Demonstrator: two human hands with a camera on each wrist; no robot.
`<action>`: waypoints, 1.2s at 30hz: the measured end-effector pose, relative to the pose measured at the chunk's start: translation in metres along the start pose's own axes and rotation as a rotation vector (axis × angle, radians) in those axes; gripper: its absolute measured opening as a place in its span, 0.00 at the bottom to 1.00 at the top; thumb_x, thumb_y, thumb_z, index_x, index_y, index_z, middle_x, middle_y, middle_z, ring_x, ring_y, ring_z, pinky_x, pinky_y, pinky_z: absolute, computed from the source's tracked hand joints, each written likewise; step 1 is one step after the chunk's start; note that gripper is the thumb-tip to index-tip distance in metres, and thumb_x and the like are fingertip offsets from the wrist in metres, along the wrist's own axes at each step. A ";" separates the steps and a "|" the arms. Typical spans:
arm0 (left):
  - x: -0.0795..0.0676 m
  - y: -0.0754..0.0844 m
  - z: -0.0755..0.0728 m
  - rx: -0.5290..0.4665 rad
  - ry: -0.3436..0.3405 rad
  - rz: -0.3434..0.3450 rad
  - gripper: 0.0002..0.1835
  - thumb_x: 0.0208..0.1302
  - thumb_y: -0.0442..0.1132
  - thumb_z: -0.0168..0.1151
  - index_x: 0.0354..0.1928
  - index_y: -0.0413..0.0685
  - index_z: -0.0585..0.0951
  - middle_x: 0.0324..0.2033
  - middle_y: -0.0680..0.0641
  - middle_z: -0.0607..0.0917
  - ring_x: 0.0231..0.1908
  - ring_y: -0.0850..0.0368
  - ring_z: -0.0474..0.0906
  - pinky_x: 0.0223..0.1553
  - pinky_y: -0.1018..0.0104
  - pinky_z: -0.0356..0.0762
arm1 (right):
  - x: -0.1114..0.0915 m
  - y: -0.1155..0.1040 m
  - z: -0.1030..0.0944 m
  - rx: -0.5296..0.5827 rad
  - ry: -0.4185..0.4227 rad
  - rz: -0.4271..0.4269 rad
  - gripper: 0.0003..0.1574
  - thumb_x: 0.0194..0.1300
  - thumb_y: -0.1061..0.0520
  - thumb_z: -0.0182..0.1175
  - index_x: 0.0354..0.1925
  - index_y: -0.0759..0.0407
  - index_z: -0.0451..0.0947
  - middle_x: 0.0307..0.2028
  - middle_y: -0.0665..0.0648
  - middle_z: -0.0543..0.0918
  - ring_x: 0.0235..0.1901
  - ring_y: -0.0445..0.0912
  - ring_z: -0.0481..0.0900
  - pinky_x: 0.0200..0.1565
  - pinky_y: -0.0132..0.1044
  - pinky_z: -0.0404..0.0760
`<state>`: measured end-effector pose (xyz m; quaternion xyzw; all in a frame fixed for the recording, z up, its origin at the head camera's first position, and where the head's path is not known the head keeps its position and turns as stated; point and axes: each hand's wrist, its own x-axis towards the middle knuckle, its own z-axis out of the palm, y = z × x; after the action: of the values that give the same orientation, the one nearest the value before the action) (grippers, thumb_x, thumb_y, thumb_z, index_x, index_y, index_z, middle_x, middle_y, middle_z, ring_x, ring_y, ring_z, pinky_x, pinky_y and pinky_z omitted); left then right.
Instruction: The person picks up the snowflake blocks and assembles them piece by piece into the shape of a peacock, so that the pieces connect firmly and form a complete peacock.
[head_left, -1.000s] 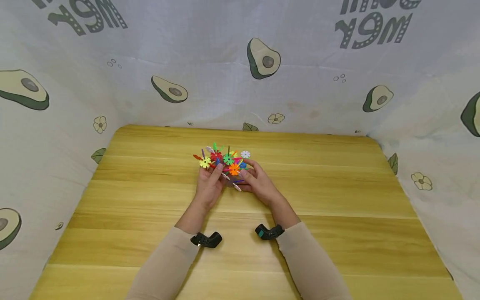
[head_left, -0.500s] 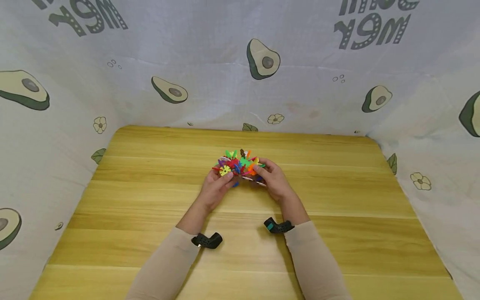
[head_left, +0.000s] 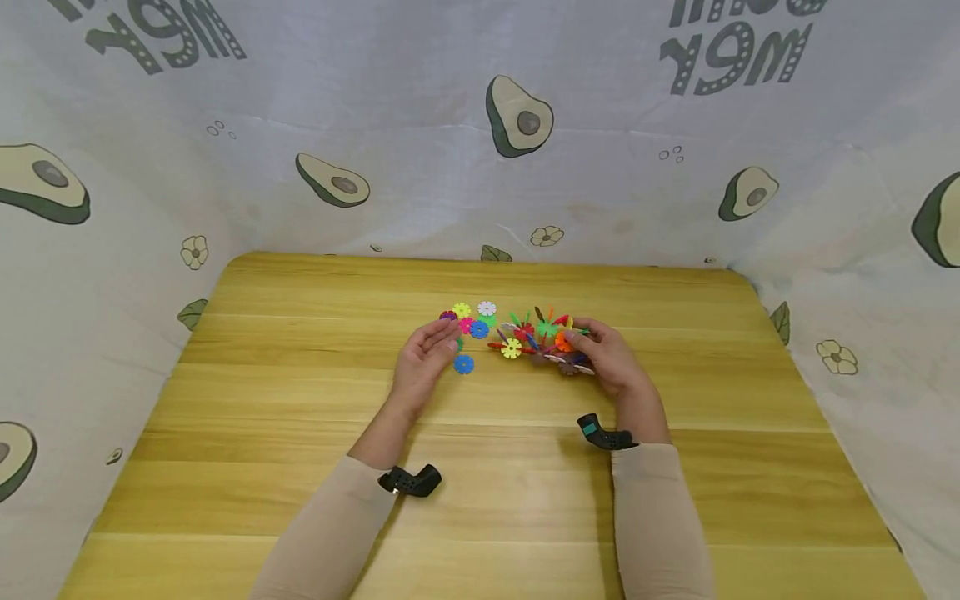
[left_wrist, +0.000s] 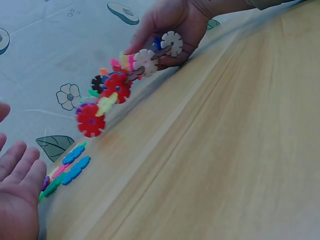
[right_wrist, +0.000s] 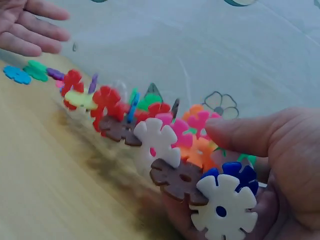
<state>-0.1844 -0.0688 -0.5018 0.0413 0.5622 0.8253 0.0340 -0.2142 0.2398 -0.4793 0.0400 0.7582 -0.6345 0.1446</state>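
Observation:
My right hand point(head_left: 611, 360) grips one end of a joined cluster of colourful plastic snowflake discs point(head_left: 548, 331). Thumb and fingers pinch it, and its far end points left, raised off the table in the left wrist view. White discs point(right_wrist: 157, 145), brown discs point(right_wrist: 180, 180) and red discs point(left_wrist: 91, 120) show in the cluster. My left hand point(head_left: 422, 367) holds nothing; its fingers are extended beside several loose snowflake discs. Among these are a blue disc point(head_left: 464, 364), a yellow disc point(head_left: 462, 310) and a white disc point(head_left: 487, 308). Part of the loose group is hidden behind the left fingers.
Everything lies on a wood-grain table point(head_left: 480, 500). A pale cloth point(head_left: 420, 108) printed with avocados rises behind the table and at both sides. Each wrist wears a black camera band, one on the left point(head_left: 411, 481) and one on the right point(head_left: 604, 433).
The right hand has carried the cluster rightward, away from the left hand. The left hand has let go of it, and the loose discs formerly mostly covered are now visible.

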 end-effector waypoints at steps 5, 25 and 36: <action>0.000 -0.001 -0.002 0.077 0.061 0.075 0.20 0.70 0.24 0.58 0.62 0.28 0.72 0.64 0.27 0.76 0.67 0.36 0.75 0.60 0.76 0.79 | -0.004 -0.003 -0.007 -0.299 0.110 -0.004 0.36 0.79 0.45 0.53 0.75 0.62 0.62 0.49 0.63 0.81 0.46 0.48 0.81 0.43 0.30 0.80; -0.006 -0.007 -0.003 1.276 -0.101 0.231 0.17 0.65 0.49 0.72 0.50 0.48 0.88 0.48 0.45 0.82 0.47 0.48 0.71 0.49 0.57 0.72 | -0.005 -0.031 0.091 -0.553 0.292 -0.574 0.16 0.73 0.61 0.60 0.56 0.62 0.82 0.59 0.63 0.83 0.62 0.59 0.78 0.65 0.56 0.79; -0.003 -0.004 -0.005 1.194 -0.001 0.294 0.16 0.79 0.42 0.54 0.43 0.39 0.86 0.39 0.41 0.85 0.42 0.45 0.80 0.47 0.54 0.82 | 0.006 -0.005 0.140 -0.829 -0.047 -0.553 0.29 0.78 0.62 0.51 0.74 0.61 0.66 0.76 0.61 0.67 0.77 0.56 0.61 0.77 0.52 0.64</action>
<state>-0.1821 -0.0722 -0.5070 0.1307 0.9157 0.3641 -0.1091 -0.1977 0.1017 -0.4975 -0.2378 0.9254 -0.2948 -0.0081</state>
